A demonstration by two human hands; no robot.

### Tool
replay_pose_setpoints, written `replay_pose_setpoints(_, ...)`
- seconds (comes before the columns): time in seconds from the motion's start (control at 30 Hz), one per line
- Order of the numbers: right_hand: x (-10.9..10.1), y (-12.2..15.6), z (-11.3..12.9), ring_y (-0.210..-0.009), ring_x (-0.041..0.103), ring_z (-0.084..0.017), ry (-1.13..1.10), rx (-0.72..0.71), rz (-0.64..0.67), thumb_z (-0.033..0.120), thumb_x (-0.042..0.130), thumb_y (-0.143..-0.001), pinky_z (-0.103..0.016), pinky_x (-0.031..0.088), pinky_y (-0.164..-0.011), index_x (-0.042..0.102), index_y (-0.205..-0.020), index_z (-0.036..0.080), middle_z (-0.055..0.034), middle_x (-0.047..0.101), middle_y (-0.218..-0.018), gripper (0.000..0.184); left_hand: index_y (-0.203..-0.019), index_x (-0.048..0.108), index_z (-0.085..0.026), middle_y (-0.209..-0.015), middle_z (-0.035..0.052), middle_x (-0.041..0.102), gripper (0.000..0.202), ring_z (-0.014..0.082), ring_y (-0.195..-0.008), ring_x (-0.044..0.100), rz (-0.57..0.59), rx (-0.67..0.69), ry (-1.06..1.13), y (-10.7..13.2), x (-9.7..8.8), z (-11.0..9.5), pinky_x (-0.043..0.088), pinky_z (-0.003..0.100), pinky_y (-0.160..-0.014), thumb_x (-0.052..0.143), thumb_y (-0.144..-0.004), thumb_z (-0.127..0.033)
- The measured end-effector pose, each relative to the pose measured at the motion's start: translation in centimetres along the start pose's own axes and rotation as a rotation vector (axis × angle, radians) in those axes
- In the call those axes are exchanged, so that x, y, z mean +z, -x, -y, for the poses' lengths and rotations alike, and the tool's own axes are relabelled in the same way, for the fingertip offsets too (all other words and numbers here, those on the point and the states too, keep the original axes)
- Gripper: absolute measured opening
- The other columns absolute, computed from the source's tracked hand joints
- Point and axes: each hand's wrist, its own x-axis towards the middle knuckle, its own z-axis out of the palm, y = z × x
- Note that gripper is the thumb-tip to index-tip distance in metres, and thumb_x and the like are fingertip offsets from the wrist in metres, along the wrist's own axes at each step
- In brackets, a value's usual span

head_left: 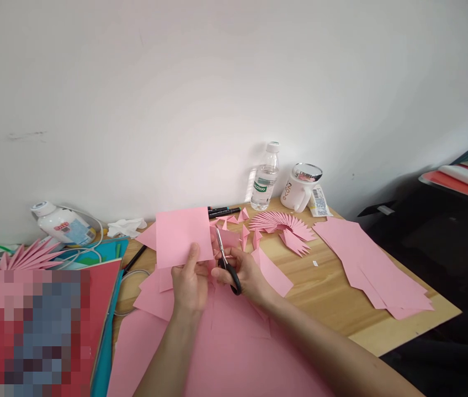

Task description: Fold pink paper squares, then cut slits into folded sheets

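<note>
A square sheet of pink paper [182,234] is pinched in my left hand [191,284], thumb on its near face. My right hand [244,273] holds a pair of scissors [229,270] with black handles, blades pointing up beside the sheet's right edge. Whether the blades touch the paper I cannot tell. Under both hands lie larger pink sheets [234,353], overlapping one another. Just beyond my right hand, small folded pink pieces [245,236] lie near a curved fan of folded pink paper [281,221].
Along the wall stand a water bottle [265,179] and a white mug [299,190]. Pink strips [366,264] lie stacked at the table's right side. Markers [223,212] rest behind the held sheet. A white bottle [63,223], cables and a red folder [104,286] crowd the left.
</note>
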Motion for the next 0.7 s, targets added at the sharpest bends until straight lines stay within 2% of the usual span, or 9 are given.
replay_pose_setpoints(0.07, 0.1, 0.2, 0.2, -0.048, 0.045, -0.008, 0.021, -0.040, 0.054, 0.037, 0.076, -0.059, -0.022, 0.036, -0.048, 0.050, -0.079, 0.018, 0.0041, 0.053, -0.059, 0.038, -0.093, 0.064, -0.012, -0.086, 0.0092, 0.069, 0.029, 0.0203, -0.077, 0.064, -0.005, -0.009, -0.006, -0.2, -0.2, -0.2, 0.051, 0.032, -0.066, 0.068, -0.068, -0.027)
replay_pose_setpoints(0.13, 0.2, 0.5, 0.6, -0.048, 0.047, -0.009, 0.034, -0.144, 0.038, 0.038, 0.074, -0.063, -0.024, 0.037, -0.049, 0.050, -0.081, 0.019, 0.0046, 0.051, -0.058, 0.036, -0.092, 0.064, -0.014, -0.090, 0.0086, 0.068, 0.024, 0.0217, -0.087, 0.063, -0.068, 0.008, -0.003, -0.3, -0.3, -0.5, 0.050, 0.033, -0.072, 0.064, -0.071, -0.026)
replay_pose_setpoints(0.17, 0.2, 0.6, 0.8, -0.050, 0.048, -0.010, 0.036, -0.207, -0.022, 0.039, 0.071, -0.065, -0.025, 0.039, -0.051, 0.050, -0.084, 0.020, 0.0046, 0.051, -0.058, 0.034, -0.091, 0.064, -0.016, -0.092, 0.0074, 0.068, 0.021, 0.0215, -0.091, 0.062, -0.112, 0.024, 0.010, -0.4, -0.3, -0.6, 0.050, 0.033, -0.076, 0.063, -0.071, -0.024)
replay_pose_setpoints(0.23, 0.1, 0.5, 1.1, -0.057, 0.052, -0.013, 0.040, -0.316, -0.231, 0.039, 0.065, -0.072, -0.026, 0.041, -0.057, 0.049, -0.086, 0.021, 0.0039, 0.051, -0.060, 0.028, -0.089, 0.065, -0.019, -0.094, 0.0050, 0.068, 0.019, 0.0205, -0.098, 0.060, -0.178, 0.049, 0.066, -0.6, -0.4, -1.0, 0.048, 0.033, -0.082, 0.062, -0.070, -0.019)
replay_pose_setpoints(0.3, -0.2, 0.1, 1.1, -0.064, 0.054, -0.014, 0.054, -0.357, -0.437, 0.037, 0.059, -0.077, -0.027, 0.042, -0.063, 0.048, -0.084, 0.021, 0.0023, 0.052, -0.065, 0.021, -0.088, 0.065, -0.018, -0.095, 0.0055, 0.068, 0.018, 0.0204, -0.098, 0.060, -0.166, -0.001, 0.145, -0.8, -0.4, -1.3, 0.047, 0.034, -0.086, 0.060, -0.070, -0.017)
replay_pose_setpoints(0.37, -0.6, -0.4, 0.8, -0.070, 0.053, -0.014, 0.044, -0.342, -0.516, 0.039, 0.057, -0.079, -0.027, 0.042, -0.066, 0.048, -0.080, 0.020, 0.0006, 0.053, -0.072, 0.020, -0.086, 0.065, -0.015, -0.091, 0.0073, 0.069, 0.017, 0.0205, -0.095, 0.062, -0.136, -0.104, 0.204, -1.0, -0.5, -1.6, 0.048, 0.034, -0.086, 0.056, -0.071, -0.019)
replay_pose_setpoints(0.47, -0.9, -1.0, 0.4, -0.068, 0.049, -0.012, 0.018, -0.269, -0.469, 0.041, 0.063, -0.073, -0.024, 0.038, -0.061, 0.049, -0.082, 0.021, 0.0018, 0.052, -0.073, 0.026, -0.084, 0.066, -0.015, -0.083, 0.0082, 0.070, 0.019, 0.0236, -0.094, 0.063, -0.119, -0.233, 0.199, -1.0, -1.0, -1.9, 0.049, 0.035, -0.084, 0.056, -0.072, -0.025)
replay_pose_setpoints(0.6, -0.8, -0.8, 0.0, -0.057, 0.039, -0.009, 0.005, -0.118, -0.307, 0.039, 0.070, -0.067, -0.021, 0.028, -0.050, 0.051, -0.083, 0.019, 0.0046, 0.045, -0.065, 0.032, -0.089, 0.067, -0.016, -0.082, 0.0114, 0.070, 0.029, 0.0317, -0.101, 0.059, 0.078, -0.391, 0.162, -0.9, -1.7, -2.0, 0.049, 0.043, -0.082, 0.060, -0.069, -0.035)
replay_pose_setpoints(0.7, -0.8, -0.8, -0.2, -0.055, 0.037, -0.007, -0.068, -0.097, -0.292, 0.035, 0.075, -0.061, -0.020, 0.027, -0.049, 0.050, -0.082, 0.019, 0.0053, 0.046, -0.064, 0.037, -0.091, 0.067, -0.015, -0.077, 0.0108, 0.070, 0.030, 0.0311, -0.098, 0.061, 0.039, -0.432, 0.207, -1.1, -1.7, -2.1, 0.050, 0.044, -0.081, 0.057, -0.070, -0.035)
